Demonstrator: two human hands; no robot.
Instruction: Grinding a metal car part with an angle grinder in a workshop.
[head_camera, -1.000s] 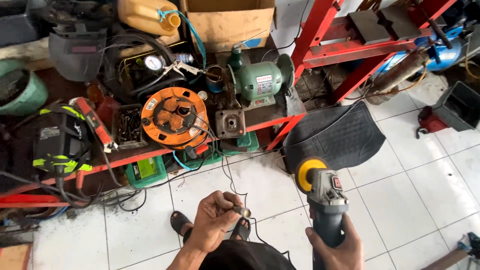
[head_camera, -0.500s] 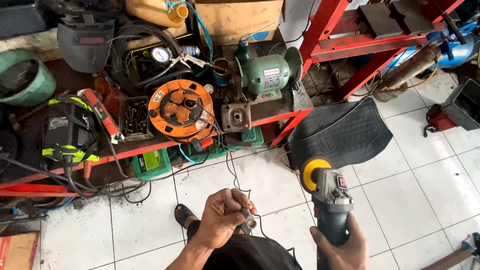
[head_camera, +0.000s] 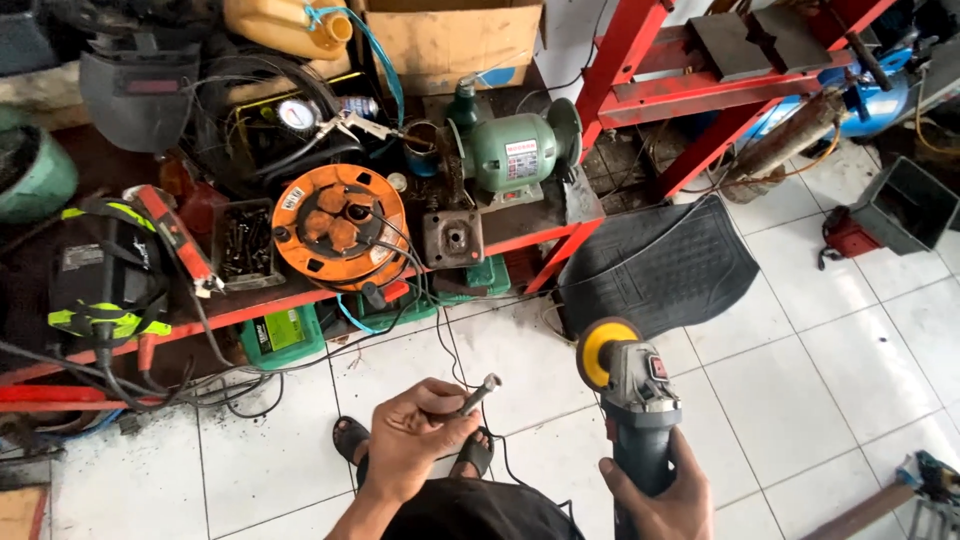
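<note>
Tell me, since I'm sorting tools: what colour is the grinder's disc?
Yellow, on the grey angle grinder in the right hand; head view.

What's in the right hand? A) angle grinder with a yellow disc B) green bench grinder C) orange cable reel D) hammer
A: the right hand grips the grey body of an angle grinder with its yellow disc up, while the left hand pinches a small metal bolt.
</note>
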